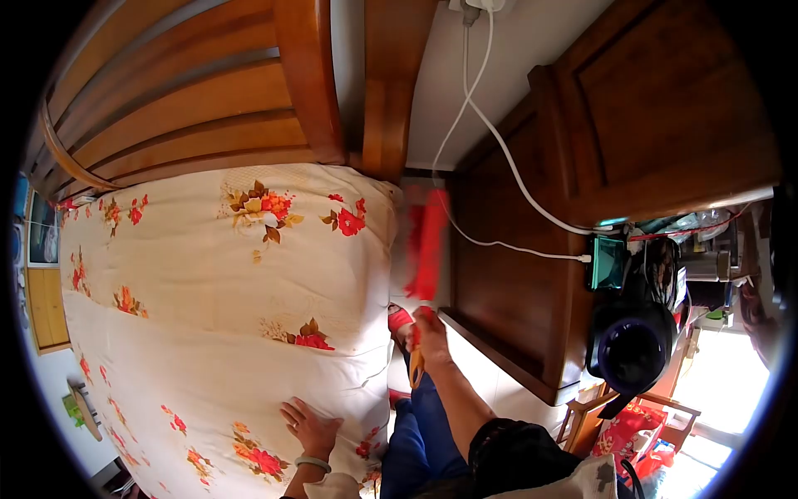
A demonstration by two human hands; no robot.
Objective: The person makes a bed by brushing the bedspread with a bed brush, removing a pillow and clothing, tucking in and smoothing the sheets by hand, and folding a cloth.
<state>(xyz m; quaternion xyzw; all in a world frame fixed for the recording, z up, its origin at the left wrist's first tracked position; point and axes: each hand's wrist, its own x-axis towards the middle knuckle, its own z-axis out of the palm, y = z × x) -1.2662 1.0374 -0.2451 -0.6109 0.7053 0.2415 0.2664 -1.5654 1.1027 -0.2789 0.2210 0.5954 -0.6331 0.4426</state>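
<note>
The right hand (431, 337) was closed round the brush (427, 249), with the orange handle (416, 370) sticking out below the fist. The brush's red head was in or over the gap between the bed (183, 308) and the cabinet (507, 283), blurred as if in motion; whether it touched either side could not be told. The left hand (309, 428) lay palm down on the flowered sheet (166, 349), fingers spread and grasping nothing.

A good stroke there called for a firm but loose-wristed grip, short, even movements, and the head kept in line with the gap so that it did not knock the cabinet's edge. The thin cable (532, 251) ran close by the head's far end and could have snagged, so a lower swing looked safer. The left hand was best kept flat, steadying the body without dragging the sheet into folds.
</note>
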